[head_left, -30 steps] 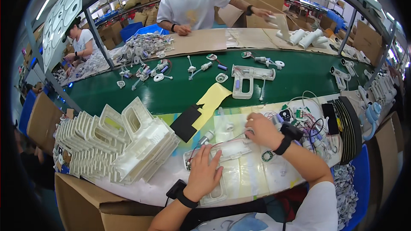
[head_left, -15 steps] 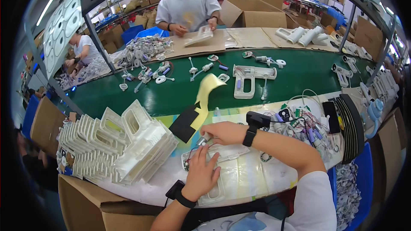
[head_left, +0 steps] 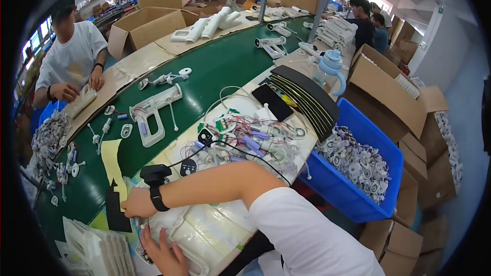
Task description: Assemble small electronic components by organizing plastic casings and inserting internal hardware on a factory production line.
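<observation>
A white plastic housing with a looped handle (head_left: 190,258) lies on the bench in front of me, its far end under my hands. My right hand (head_left: 139,203) is closed around a small silvery cylinder (head_left: 136,221) at that end; its fingers partly hide it. Spread over the near side of the housing, my left hand (head_left: 162,253) has its fingers stretched out and apart, with the fingertips close to the cylinder. Beside my right hand lie a black foam sheet (head_left: 116,209) and a curled yellow backing strip (head_left: 111,161).
A heap of wired circuit boards and purple cells (head_left: 245,140) covers the bench to the right, near a black phone (head_left: 272,102) and black curved strips (head_left: 304,97). A blue bin (head_left: 353,212) holds small parts. Stacked white housings (head_left: 97,248) stand at left. A co-worker (head_left: 71,61) handles a white housing across the green belt (head_left: 204,84).
The view has swung to the right, bringing the blue bin and cartons into sight. My hands stay together at the same end of the housing.
</observation>
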`<control>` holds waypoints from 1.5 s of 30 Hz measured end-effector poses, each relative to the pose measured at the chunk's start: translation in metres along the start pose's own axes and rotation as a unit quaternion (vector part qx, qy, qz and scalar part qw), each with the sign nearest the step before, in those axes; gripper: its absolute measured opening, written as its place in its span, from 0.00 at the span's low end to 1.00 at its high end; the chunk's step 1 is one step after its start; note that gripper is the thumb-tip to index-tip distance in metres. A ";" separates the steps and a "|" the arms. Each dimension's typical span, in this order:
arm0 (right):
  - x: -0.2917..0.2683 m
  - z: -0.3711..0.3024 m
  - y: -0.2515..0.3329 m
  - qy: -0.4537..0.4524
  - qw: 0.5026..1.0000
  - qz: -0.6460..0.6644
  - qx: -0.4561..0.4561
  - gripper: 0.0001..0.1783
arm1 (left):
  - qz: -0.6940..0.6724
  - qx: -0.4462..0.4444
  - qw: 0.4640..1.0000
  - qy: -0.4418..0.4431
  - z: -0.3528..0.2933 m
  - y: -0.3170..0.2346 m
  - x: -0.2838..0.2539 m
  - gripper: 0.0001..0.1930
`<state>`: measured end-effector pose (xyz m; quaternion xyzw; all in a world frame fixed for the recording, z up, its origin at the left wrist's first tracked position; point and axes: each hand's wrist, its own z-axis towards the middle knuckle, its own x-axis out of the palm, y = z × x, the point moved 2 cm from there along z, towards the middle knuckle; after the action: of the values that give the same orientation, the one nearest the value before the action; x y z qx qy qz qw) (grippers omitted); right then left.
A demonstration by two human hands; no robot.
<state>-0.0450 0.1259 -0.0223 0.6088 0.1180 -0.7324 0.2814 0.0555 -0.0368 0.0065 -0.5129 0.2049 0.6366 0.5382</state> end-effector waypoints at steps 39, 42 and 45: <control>-0.001 -0.005 -0.011 -0.015 1.000 -0.027 -0.006 0.09 | -0.008 -0.044 0.999 0.025 -0.010 -0.001 -0.015 0.21; -0.003 -0.005 -0.009 -0.077 0.991 -0.109 0.004 0.08 | -0.012 -0.035 0.999 0.019 -0.011 -0.002 -0.014 0.22; -0.011 0.000 -0.009 -0.187 0.978 -0.094 -0.005 0.11 | -0.010 -0.025 1.000 0.007 -0.011 -0.002 -0.011 0.23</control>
<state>-0.0486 0.1364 -0.0130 0.4455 0.1236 -0.8559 0.2318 0.0607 -0.0506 0.0119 -0.5324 0.1874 0.6327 0.5303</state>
